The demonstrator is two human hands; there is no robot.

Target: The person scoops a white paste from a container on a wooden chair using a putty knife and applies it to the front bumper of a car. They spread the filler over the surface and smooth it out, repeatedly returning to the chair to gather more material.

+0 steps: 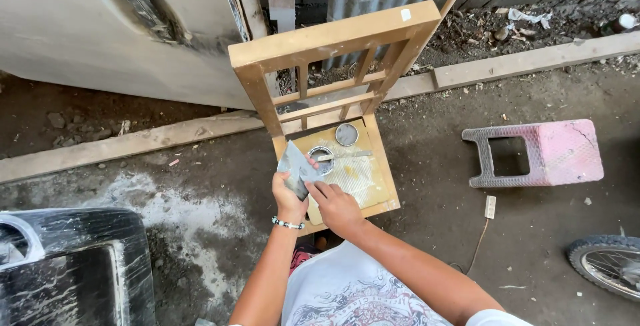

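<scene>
A wooden chair stands in front of me, its seat smeared with pale filler. My left hand, wearing a beaded bracelet, grips a grey putty scraper held up over the seat's near left corner. My right hand rests beside it, fingers touching the scraper's lower edge. On the seat sit a small open tin, its round lid and a flat metal blade lying across the tin.
A pink plastic stool lies on its side to the right. A white panel leans at the back left. A black wrapped object is at lower left, a bicycle wheel at lower right, a cord on the dirt floor.
</scene>
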